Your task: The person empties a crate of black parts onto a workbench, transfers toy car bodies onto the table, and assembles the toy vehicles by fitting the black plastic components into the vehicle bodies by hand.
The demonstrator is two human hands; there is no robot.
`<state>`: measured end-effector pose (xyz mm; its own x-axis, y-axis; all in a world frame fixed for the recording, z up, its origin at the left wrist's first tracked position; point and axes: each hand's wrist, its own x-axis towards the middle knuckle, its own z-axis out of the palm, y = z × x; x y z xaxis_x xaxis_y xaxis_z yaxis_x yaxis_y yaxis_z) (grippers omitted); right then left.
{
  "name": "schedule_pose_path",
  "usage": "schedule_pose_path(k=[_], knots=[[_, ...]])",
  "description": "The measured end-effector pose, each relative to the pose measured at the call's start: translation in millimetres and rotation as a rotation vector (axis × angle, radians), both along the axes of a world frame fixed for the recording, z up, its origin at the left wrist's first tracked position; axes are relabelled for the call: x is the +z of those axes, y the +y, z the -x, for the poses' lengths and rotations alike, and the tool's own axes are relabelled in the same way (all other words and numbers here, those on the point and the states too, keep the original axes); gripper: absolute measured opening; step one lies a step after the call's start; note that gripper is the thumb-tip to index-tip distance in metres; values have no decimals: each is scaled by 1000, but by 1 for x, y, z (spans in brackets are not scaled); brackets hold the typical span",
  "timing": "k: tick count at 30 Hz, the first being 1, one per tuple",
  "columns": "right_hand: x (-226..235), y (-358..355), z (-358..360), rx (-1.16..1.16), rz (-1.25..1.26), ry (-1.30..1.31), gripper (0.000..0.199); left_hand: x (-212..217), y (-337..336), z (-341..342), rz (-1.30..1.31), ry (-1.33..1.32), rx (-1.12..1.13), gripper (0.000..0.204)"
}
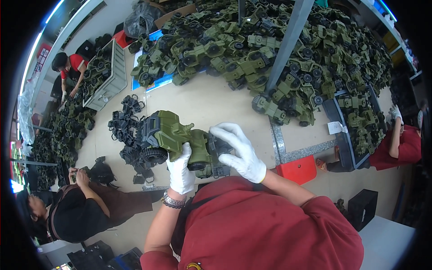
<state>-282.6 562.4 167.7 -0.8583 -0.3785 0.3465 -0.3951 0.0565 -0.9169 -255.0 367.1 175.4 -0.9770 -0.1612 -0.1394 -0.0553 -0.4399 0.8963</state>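
Note:
My left hand [181, 173], in a white glove, grips an olive-green toy military truck [168, 135] by its near side, above the table. The truck has a black front piece and a thick black wheel [154, 155]. My gloved right hand [240, 153] has its fingers and thumb around a black plastic part [219, 150] at the truck's right end. Whether that part is fixed to the truck, I cannot tell. Just left of the truck lies a loose heap of black plastic parts [130, 108].
A large pile of green toy trucks [252, 67] covers the table's far side, around a grey metal post [288, 49]. At right a co-worker's gloved hand [396, 114] is by a dark crate [344, 135]. A red stool [297, 170] stands below the edge. Two people work at left near a grey bin [108, 81].

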Motion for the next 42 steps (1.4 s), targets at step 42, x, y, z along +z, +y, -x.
schedule_pose_path(k=[42], knots=[[-22,41,-15,-549,-320,494,76,-40,104,12,-672,-661,-6,53]])
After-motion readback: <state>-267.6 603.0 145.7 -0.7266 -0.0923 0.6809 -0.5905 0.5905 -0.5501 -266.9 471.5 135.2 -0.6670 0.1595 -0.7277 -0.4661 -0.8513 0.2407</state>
